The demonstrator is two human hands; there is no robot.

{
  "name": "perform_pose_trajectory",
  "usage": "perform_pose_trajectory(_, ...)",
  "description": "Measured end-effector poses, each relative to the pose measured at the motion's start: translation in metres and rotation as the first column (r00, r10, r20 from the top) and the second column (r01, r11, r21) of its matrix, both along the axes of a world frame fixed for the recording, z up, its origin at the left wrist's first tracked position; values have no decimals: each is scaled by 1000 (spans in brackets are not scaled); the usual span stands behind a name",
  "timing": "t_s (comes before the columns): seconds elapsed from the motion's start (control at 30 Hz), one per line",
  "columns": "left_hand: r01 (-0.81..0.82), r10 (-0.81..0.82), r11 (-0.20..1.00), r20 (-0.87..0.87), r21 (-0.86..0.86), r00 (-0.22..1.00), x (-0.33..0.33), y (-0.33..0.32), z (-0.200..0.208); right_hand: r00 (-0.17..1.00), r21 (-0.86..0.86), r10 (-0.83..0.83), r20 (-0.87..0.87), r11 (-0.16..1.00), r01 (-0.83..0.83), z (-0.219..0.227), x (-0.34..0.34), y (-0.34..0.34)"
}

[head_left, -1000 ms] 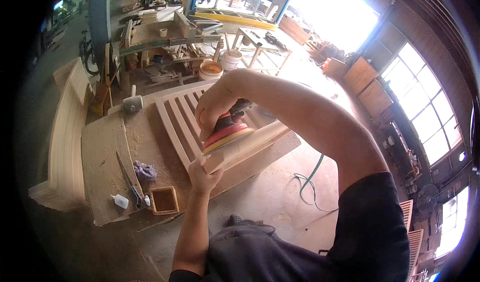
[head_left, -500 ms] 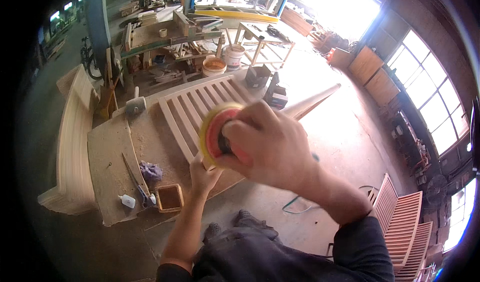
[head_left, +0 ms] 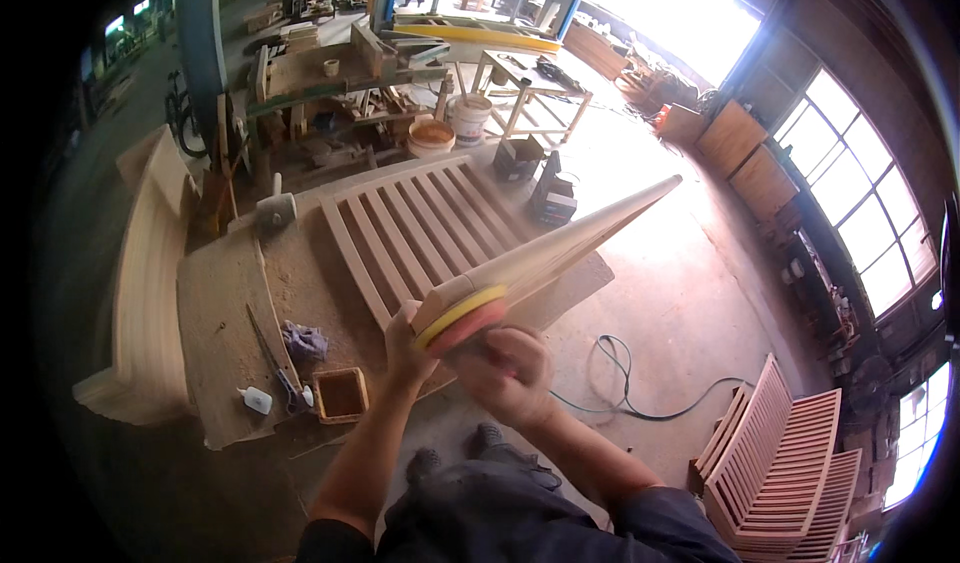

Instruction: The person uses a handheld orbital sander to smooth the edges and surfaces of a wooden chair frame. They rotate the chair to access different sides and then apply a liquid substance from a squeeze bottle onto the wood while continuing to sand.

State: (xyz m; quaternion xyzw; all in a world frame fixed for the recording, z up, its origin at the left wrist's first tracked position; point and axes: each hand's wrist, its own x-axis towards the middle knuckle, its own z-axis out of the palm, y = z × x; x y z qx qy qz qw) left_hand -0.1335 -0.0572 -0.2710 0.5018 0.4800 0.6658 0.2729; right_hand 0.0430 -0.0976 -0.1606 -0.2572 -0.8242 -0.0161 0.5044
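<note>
Wooden frame (head_left: pixel 530 259), pale, bare and slatted, rests at 12 o'clock on the dusty surface (head_left: pixel 312 288), its thick rail (head_left: pixel 600 223) slanting toward 2 o'clock. Leftmost, the left hand (head_left: pixel 407 346) appears to have its fingers clamped on the rail's near end. Next comes the red sander (head_left: pixel 472 331), yellow disc against the rail's outer face. Rightmost, at 4 o'clock from it, the blurred right hand (head_left: pixel 513 368) wraps its fingers round the sander. Sanding seems the step in hand; the next move likely calls for a flat disc and steady left grip.
</note>
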Motion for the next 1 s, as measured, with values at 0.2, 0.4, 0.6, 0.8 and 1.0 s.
perform_pose_trajectory(0.2,-195,194,981,-161,9,968,3,-9,10,928,-110,-29,370,991,74,170,-9,-6)
perform_pose_trajectory(0.4,-196,214,972,-152,128,965,3,-3,1,618,-429,311,722,902,46,253,-50,78)
perform_pose_trajectory(0.6,-224,282,945,-247,237,927,6,15,-11,185,-724,719,669,575,381,229,-122,165)
perform_pose_trajectory(0.8,-209,243,966,-264,150,933,-2,9,-20,137,-763,796,589,492,419,217,-136,178)
perform_pose_trajectory(1.0,-163,192,977,-241,136,951,-13,1,-9,583,-269,254,772,961,-64,239,-70,93)
